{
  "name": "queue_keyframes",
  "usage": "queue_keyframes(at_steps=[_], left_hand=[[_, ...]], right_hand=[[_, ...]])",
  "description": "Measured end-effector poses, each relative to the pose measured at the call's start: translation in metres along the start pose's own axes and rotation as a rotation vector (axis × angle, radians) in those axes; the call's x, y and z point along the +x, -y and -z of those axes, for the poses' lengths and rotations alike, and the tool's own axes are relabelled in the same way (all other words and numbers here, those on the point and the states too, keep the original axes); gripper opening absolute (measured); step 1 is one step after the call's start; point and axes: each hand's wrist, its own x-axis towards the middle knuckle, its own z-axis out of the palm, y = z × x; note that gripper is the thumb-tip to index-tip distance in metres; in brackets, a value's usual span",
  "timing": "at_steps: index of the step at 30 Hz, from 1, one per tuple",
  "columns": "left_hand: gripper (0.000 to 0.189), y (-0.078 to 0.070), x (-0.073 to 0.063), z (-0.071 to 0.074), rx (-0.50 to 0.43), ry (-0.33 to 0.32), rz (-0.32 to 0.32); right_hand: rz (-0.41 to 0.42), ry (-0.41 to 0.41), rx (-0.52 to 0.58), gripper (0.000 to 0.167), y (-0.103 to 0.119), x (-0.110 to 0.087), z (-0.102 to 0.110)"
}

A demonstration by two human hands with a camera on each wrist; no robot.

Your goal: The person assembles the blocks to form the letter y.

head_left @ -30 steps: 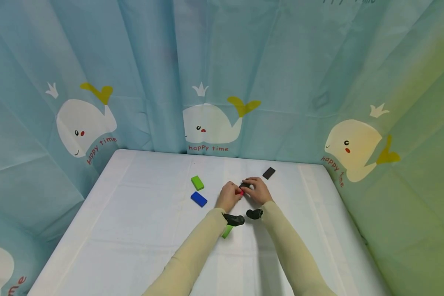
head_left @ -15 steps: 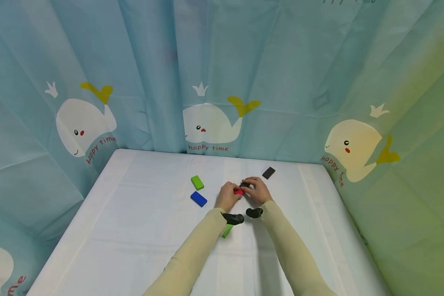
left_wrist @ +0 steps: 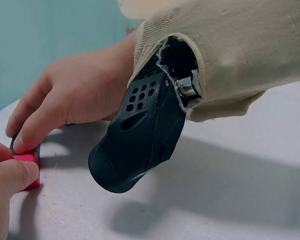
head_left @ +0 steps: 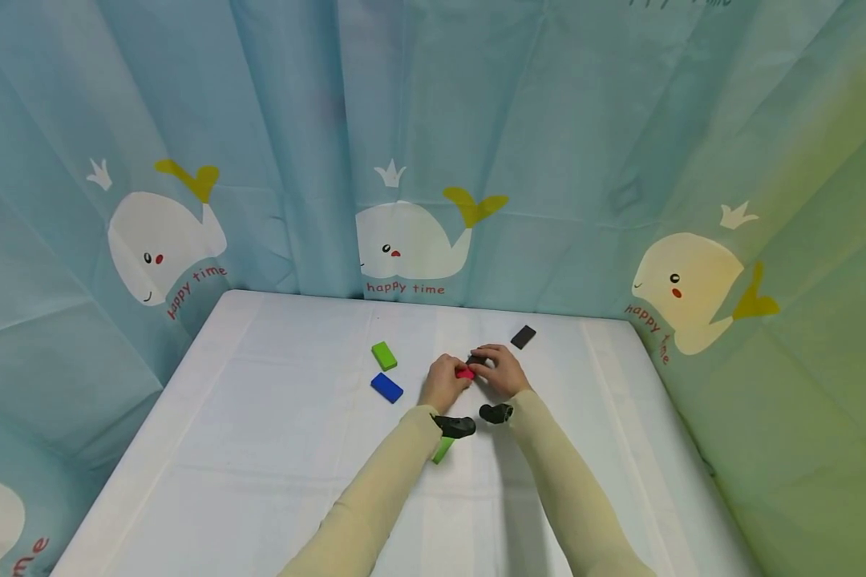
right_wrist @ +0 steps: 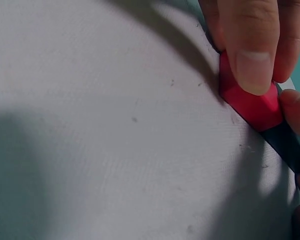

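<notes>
A red block (head_left: 465,373) and a black block (head_left: 478,361) lie end to end on the white table, right of its middle. My left hand (head_left: 443,383) pinches the red one, its thumb (right_wrist: 253,70) flat across the top in the right wrist view. From the other side my right hand (head_left: 503,372) grips the black block (right_wrist: 286,145), fingers curled over it and mostly covering it in the head view. In the left wrist view the red block (left_wrist: 32,170) sits upright between the two hands, with the right hand's fingertip (left_wrist: 22,145) right at its end.
A green block (head_left: 384,356) and a blue block (head_left: 386,388) lie left of the hands. Another black block (head_left: 524,336) lies beyond the right hand. A second green block (head_left: 443,450) is partly hidden by the left sleeve. A whale-print curtain (head_left: 296,160) surrounds the table.
The left fingers have shifted slightly on the red block, so more of it shows than a second ago. The right hand has stayed nearly still on the black block.
</notes>
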Motion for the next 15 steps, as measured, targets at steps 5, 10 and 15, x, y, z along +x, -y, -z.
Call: queue_keyframes(at_steps=[5,10,15], left_hand=[[0.021,0.0007,0.0004,-0.0005,0.0,-0.003,0.001],[0.021,0.0015,0.0008,-0.0012,0.011,-0.008,-0.001],[0.021,0.0019,0.0006,-0.0022,0.009,-0.007,-0.003]], right_hand=[[-0.014,-0.009,-0.003,0.038,0.0021,-0.0007,-0.0006],[-0.021,-0.013,0.001,0.038,0.0014,-0.0008,-0.0019],[-0.006,-0.02,0.006,0.039,-0.0016,-0.0006,-0.0023]])
